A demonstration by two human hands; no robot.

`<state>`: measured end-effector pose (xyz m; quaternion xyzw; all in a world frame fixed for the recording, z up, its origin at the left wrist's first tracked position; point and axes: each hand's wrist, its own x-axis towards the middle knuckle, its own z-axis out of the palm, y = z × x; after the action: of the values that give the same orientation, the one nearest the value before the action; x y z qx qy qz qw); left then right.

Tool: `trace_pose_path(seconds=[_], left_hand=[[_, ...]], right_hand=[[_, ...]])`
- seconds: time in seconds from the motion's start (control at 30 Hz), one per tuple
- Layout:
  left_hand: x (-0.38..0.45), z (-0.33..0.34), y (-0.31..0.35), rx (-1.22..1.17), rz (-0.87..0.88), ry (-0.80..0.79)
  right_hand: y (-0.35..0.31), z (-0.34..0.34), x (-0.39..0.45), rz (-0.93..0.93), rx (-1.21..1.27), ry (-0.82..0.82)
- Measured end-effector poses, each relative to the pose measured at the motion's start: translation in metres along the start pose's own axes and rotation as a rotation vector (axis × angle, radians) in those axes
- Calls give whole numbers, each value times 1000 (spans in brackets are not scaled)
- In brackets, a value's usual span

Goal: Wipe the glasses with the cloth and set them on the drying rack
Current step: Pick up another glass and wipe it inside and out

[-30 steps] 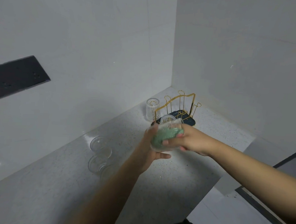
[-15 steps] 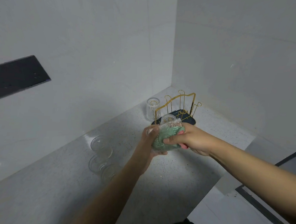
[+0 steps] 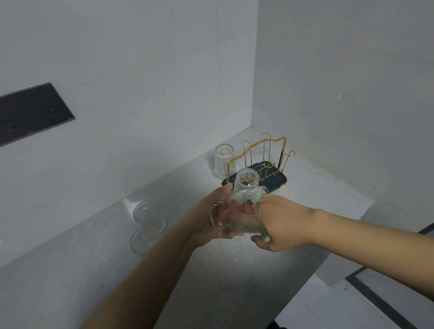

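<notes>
1. Two hands share one glass (image 3: 236,213) above the counter (image 3: 230,278): my left hand (image 3: 208,214) wraps its base, my right hand (image 3: 280,223) pushes the cloth (image 3: 253,199) inside.
2. I'd twist the cloth fully round, gripping low so the glass can't slip.
3. Rack (image 3: 261,166) waits just behind, two glasses already inverted there.
</notes>
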<state>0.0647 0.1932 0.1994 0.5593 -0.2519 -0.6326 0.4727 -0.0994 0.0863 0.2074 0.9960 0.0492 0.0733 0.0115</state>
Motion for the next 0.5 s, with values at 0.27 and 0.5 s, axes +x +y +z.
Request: trace_pose_path(seconds=[0.27,0.5], left_hand=[[-2,9,-6,-96,115,17],[2,2,-21,163,413,147]], right_hand=[[-4,-24,20,440,997,-268],[3,-21,18,646,1466,-144]])
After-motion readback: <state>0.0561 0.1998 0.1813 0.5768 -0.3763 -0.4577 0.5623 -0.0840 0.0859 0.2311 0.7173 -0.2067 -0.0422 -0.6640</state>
